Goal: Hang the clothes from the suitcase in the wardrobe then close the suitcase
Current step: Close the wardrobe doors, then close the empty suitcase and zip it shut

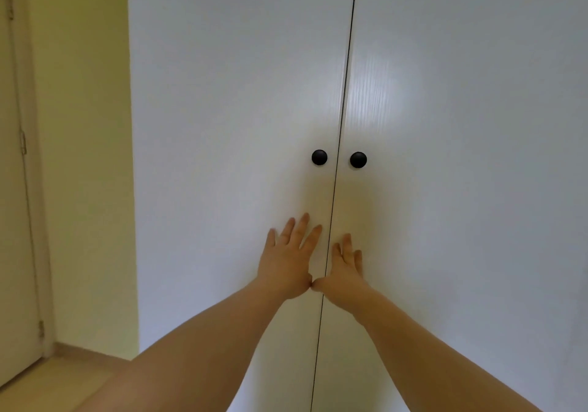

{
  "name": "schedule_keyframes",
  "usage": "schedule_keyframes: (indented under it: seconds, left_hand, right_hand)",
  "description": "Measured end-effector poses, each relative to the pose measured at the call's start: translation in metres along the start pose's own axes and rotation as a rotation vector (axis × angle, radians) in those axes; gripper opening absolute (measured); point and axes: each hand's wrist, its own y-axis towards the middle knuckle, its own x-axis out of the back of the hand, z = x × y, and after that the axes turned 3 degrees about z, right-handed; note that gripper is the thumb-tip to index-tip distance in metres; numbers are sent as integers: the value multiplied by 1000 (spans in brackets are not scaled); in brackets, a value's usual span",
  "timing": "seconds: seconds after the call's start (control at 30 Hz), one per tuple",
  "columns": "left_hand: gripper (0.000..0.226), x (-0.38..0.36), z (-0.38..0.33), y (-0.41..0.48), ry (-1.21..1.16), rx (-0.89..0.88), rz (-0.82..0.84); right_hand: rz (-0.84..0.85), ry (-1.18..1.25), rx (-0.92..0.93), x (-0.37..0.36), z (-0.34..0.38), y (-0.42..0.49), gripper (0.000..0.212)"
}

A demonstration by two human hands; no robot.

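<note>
Wardrobe (241, 93): both white doors closed.
Left hand (288, 265): released, fingers spread near left door.
Right hand (343, 273): released, fingers straight near right door.

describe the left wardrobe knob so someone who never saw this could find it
Start at the white wardrobe, whose two shut doors meet at a thin dark seam. A round black knob sits either side of it. Yours is the left knob, on the door nearer the yellow wall, above the left hand.
</note>
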Motion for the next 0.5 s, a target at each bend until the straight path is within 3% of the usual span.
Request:
schedule_keyframes:
  seconds: [0.23, 0.37, 0.5]
  left_hand:
    - [95, -11, -5, 2, 86, 1, -19]
    - [79, -6, 0, -2, 64, -43, -20]
    - [69, -3, 22, -27, -62, 82, -3]
  right_hand:
    - [-64, -126, 7, -11, -4, 2, 90]
    - [-248, -125, 116, -22, 1, -5, 55]
    - [-93, 120, 111, -51, 11, -2, 35]
